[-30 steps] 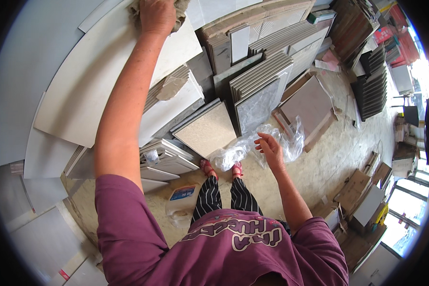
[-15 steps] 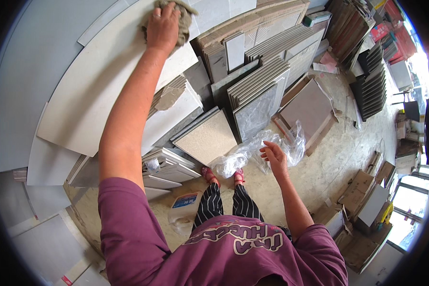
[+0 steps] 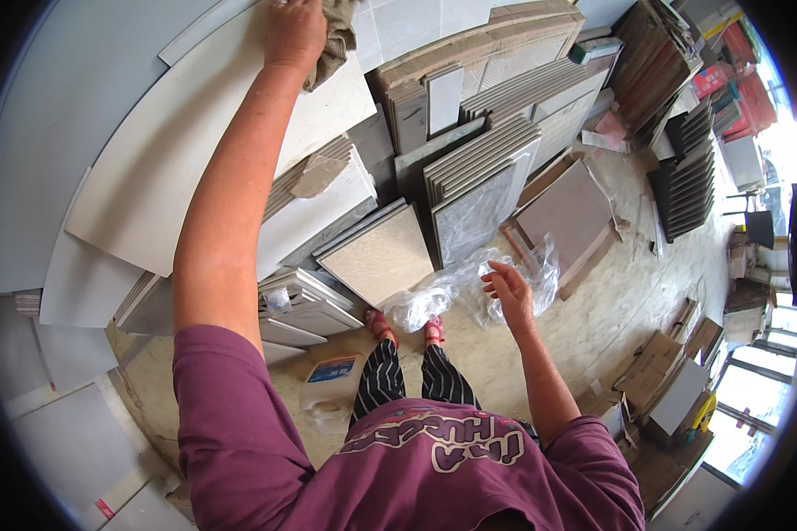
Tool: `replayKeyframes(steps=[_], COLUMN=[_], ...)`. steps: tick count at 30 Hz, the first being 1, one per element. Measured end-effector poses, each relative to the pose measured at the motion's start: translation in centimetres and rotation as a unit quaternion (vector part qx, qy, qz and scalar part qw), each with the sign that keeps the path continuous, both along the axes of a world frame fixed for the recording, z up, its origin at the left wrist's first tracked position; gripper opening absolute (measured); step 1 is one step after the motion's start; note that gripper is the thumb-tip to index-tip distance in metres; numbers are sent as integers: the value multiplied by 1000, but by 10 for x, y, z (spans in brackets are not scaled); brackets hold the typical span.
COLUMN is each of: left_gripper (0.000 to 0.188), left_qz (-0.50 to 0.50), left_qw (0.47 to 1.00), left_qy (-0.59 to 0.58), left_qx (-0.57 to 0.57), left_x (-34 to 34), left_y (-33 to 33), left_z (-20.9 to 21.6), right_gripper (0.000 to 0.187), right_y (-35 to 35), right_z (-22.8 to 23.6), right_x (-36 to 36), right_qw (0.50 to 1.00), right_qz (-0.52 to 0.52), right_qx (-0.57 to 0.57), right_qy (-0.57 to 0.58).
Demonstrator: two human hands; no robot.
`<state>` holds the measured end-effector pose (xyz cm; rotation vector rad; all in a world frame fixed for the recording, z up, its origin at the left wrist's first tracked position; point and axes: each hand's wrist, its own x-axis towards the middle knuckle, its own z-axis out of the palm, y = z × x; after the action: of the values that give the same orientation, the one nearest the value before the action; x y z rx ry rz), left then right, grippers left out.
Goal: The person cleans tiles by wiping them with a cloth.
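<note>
My left hand (image 3: 294, 31) is stretched far forward and grips a bunched, olive-brown cloth (image 3: 335, 44), pressing it against the upper part of a large off-white tile panel (image 3: 173, 168). The tips of these fingers run out of the top of the picture. Held low in front of me on the right, my right hand (image 3: 511, 294) has nothing in it; its fingers are loosely bent and apart. Beyond that hand, crumpled clear plastic wrap (image 3: 456, 288) lies on the floor, touching the bottoms of leaning tiles.
A beige tile (image 3: 376, 257) and grey marbled tiles (image 3: 478, 208) lean in stacks ahead. By my feet stands a translucent jug (image 3: 328, 389). Flat cardboard with a brown tile (image 3: 565, 212) lies to the right. Cardboard boxes (image 3: 651, 372) line the right side, and dark tiles (image 3: 686, 186) stand farther off.
My left hand and the cloth have slid farther up the panel, partly out of the picture. My right hand has hardly moved. The whole view has shifted slightly.
</note>
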<state>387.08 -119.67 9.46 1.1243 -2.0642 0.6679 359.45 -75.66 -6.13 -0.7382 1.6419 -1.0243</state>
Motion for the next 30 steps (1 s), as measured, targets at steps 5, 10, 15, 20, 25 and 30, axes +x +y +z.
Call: replayKeyframes(steps=[5, 10, 15, 20, 25, 30], left_gripper=[23, 17, 27, 28, 26, 29], left_qz=[-71, -77, -112, -157, -158, -114], left_qw=[993, 968, 714, 481, 330, 299], left_qy=[93, 240, 605, 717, 745, 746], left_qx=[-5, 18, 335, 479, 557, 585], left_x=[22, 61, 53, 17, -28, -31], left_y=[17, 41, 120, 231, 334, 401], left_z=[-1, -16, -22, -53, -78, -71], right_gripper=[30, 30, 29, 33, 43, 35], right_y=[1, -2, -26, -66, -70, -48], right_z=[1, 10, 42, 90, 130, 124], right_x=[-2, 3, 13, 41, 69, 73], right_qw=[1000, 1000, 996, 977, 956, 960], right_qz=[2, 14, 44, 105, 219, 198], right_qx=[-9, -16, -70, -179, -184, -197], right_qy=[8, 2, 15, 52, 70, 8])
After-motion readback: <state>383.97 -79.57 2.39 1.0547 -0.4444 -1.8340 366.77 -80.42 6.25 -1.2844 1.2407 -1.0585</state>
